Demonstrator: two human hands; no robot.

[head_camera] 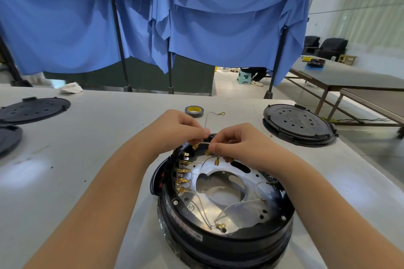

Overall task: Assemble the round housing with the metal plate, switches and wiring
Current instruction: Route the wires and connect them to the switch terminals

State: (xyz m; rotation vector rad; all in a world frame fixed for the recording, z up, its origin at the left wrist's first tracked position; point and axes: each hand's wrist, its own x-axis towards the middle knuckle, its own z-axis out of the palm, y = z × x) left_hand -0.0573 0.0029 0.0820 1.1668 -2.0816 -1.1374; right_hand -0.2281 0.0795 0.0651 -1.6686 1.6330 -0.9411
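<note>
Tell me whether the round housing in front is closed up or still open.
Open. The round housing has no cover on: its metal plate, brass terminals and thin wires lie exposed.

Blue cloth (229, 35) draped over black poles (119, 43), pale tiled floor (227, 85), 2 dark armchairs (332, 47)

Two hands (179, 129) (236, 142), one housing (225, 238), one tape roll (194, 111), three lids (298, 123) (32, 110) (8, 137)

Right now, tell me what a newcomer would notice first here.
Both hands meet at the centre: the left hand and right hand pinch a thin wire above the round housing. Inside it lies a shiny metal plate. A blue cloth hangs behind the table.
</note>
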